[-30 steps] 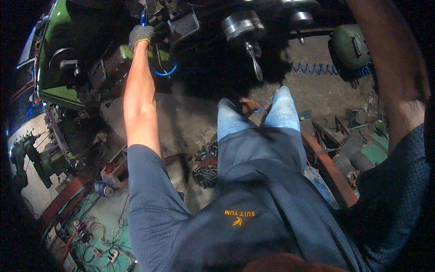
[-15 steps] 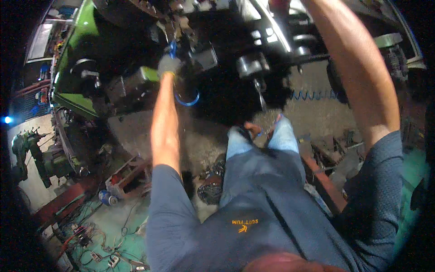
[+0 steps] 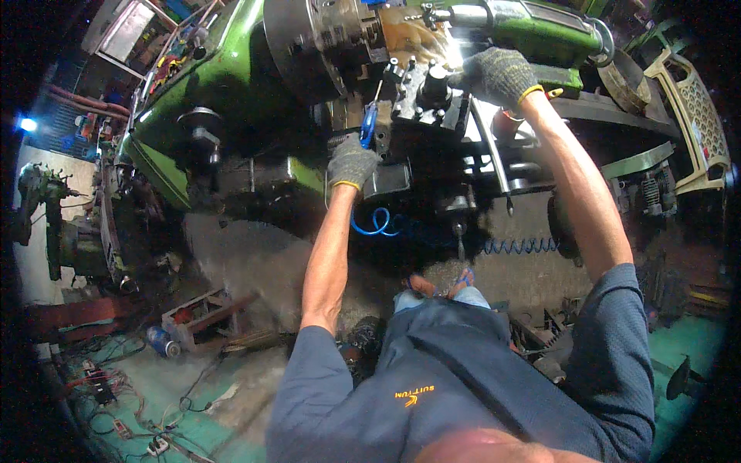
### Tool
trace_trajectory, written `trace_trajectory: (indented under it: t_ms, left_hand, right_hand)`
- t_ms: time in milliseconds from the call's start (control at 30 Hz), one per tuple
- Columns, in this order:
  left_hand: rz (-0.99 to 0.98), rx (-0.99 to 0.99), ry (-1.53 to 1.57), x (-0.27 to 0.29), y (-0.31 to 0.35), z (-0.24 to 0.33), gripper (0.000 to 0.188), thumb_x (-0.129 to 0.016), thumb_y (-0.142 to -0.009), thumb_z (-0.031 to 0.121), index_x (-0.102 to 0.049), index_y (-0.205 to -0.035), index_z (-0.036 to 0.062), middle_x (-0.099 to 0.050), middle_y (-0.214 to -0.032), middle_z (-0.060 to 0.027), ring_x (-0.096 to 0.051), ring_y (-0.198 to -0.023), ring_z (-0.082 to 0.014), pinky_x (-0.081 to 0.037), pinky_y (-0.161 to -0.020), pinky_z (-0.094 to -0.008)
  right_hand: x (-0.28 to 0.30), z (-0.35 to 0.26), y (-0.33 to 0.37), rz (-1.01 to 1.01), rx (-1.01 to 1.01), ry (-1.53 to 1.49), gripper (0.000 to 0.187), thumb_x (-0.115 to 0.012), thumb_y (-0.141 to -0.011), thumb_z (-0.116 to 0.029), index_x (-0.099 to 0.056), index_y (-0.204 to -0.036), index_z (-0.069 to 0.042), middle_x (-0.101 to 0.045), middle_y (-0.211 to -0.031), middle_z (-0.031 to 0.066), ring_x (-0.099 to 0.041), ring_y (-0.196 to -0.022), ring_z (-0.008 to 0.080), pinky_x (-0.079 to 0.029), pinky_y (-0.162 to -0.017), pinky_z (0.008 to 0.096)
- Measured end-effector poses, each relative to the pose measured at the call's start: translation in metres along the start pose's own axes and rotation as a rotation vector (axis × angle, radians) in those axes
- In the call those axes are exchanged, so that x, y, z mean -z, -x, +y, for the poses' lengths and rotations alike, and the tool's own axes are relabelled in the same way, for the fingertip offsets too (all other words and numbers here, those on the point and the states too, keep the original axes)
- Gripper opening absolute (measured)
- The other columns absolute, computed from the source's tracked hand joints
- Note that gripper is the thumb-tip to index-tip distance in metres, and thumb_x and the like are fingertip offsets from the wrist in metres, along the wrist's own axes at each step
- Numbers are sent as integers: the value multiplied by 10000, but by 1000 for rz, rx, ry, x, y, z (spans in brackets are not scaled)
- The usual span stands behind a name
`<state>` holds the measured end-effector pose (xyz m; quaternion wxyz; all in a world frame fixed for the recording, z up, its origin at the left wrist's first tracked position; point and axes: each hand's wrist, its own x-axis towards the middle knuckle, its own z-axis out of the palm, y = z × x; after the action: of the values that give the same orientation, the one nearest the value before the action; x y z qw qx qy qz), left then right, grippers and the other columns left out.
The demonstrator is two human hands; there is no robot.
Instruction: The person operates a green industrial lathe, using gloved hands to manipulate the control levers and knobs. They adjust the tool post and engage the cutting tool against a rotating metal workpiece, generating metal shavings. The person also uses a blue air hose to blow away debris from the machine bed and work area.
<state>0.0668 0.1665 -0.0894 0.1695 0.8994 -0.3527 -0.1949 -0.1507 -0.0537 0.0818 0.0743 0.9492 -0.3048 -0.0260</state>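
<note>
My left hand point(image 3: 353, 160), in a grey knit glove with a yellow cuff, is closed round a blue air blow gun point(image 3: 369, 125). Its thin nozzle points away from me, toward the chuck point(image 3: 312, 46) of a green metal lathe. A blue coiled air hose point(image 3: 378, 222) hangs below that hand. My right hand point(image 3: 503, 77), gloved alike, is at the right side of the bolted tool post point(image 3: 432, 92), beside its round top. Its fingers are dark and partly hidden, so their grip is unclear. A long metal lever point(image 3: 490, 150) slants down below it.
The tailstock point(image 3: 532, 35) stands behind my right hand. A beige plastic chair point(image 3: 695, 116) is at the far right. A handwheel point(image 3: 201, 119) juts from the lathe's left front. Cables point(image 3: 166, 424), a blue can point(image 3: 163, 342) and a rusty metal frame point(image 3: 208, 316) lie at lower left.
The view has shifted, showing more of the lathe. My right hand, formerly at the upper edge, is now fully in view beside the tool post. My left hand still holds the blow gun.
</note>
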Motion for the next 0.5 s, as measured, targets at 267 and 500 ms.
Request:
trace_trajectory:
  t_ms: [267,500]
  left_hand:
    - [162,-39,89,-13,-60,52,362,-571,-958,370,-722,-1127,88,-725,-1127,-243,-682,-1094,-450,-544,-895,-561]
    - [150,-112,-1,-29,-81,28,329,-580,-952,281,-718,-1092,17,-703,-1125,-290,-654,-1117,-481,-526,-903,-559]
  right_hand:
    - [0,4,-1,32,19,-22,341,-632,-900,-401,-805,-1010,-128,-768,-998,196,-759,-910,368,-606,-811,479]
    - [-13,11,-5,74,49,-100,232,-712,-867,-351,-798,-984,-170,-764,-974,157,-752,-894,356,-602,-790,482]
